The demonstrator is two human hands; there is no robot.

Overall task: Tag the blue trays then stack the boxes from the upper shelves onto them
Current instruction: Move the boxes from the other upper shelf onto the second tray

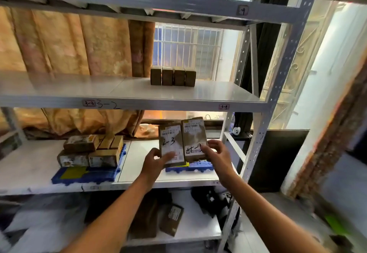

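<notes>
Middle shelf (168,173), 6 o'clock: I see left hand (156,160) and right hand (216,153) each gripping an upright box (171,143), (194,137) above right blue tray (190,168); tilted release could topple both.

Two brown boxes stand side by side above the right blue tray (200,167) on the middle shelf (168,181). The left hand (156,159) grips the left box (172,143), marked "2-3"; the right hand (216,153) grips the right box (194,138). To the left, another blue tray (85,175) carries stacked boxes (89,151). Four small boxes (173,76) stand in a row on the upper shelf (79,88).
</notes>
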